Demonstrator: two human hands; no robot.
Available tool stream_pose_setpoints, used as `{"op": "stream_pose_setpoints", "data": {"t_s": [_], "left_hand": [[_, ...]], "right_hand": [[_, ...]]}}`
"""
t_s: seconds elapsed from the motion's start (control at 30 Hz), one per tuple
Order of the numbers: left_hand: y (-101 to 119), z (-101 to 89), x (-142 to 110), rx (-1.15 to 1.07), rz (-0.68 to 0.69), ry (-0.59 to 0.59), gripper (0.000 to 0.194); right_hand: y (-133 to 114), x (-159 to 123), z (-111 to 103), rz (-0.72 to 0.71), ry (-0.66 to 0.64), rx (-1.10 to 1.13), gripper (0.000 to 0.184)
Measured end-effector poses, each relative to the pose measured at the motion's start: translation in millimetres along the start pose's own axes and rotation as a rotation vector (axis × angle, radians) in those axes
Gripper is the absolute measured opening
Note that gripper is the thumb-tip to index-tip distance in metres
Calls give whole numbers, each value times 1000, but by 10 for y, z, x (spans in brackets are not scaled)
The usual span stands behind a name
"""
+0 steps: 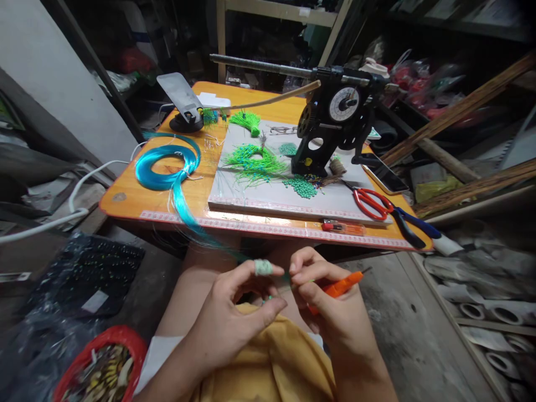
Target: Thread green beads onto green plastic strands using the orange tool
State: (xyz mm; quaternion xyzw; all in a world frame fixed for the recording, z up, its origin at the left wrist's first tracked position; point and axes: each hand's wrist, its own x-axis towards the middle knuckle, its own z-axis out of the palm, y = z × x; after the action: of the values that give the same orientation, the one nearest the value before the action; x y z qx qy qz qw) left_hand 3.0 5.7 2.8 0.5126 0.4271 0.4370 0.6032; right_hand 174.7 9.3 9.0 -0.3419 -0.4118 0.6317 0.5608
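My left hand point(237, 315) is above my lap, its index finger wrapped in pale green tape and its other fingers curled. Teal strands point(209, 239) run down from the table to behind this hand, and tiny green bits show at its curled fingers. Facing it, my right hand point(330, 296) has thumb and fingers drawn together near the left index fingertip. An orange-handled tool point(343, 285) with a thin dark tip lies in the right hand's grip. A short stretch of green-teal thread point(286, 276) shows between the hands.
An orange table point(121, 198) holds a coiled teal bundle point(144, 167), a grey board point(221, 190), bright green tufts point(255, 164), green beads point(304, 187), a black machine point(312, 148), red-handled scissors point(372, 204) and a phone point(385, 173). A red basin point(140, 346) stands lower left.
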Motion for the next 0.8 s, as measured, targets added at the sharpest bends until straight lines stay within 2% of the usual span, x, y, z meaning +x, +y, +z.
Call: {"op": "stream_pose_setpoints", "data": {"t_s": [0.07,0.17,0.27,0.33,0.43,0.57,0.63,0.8], "left_hand": [[19,3,8,30,22,-11,4],[61,-9,31,48,50,16,10],[81,-36,56,33,46,60,9],[66,-56,67,-36,21,88,10],[15,-86,69,-185,-23,77,11],[-34,-110,67,-399,-101,43,6],[-31,-114,76,-482,-157,61,14],[21,-115,113,-499,-165,117,24]], "right_hand": [[-14,1,8,14,10,59,2],[-41,8,6,43,2,176,5],[-56,16,-8,68,-26,172,4],[-53,14,-11,116,-49,122,5],[-36,5,-2,210,-55,79,15],[-25,7,11,243,-54,47,25],[-32,12,11,253,-70,30,28],[-44,-1,21,264,-99,23,29]]}}
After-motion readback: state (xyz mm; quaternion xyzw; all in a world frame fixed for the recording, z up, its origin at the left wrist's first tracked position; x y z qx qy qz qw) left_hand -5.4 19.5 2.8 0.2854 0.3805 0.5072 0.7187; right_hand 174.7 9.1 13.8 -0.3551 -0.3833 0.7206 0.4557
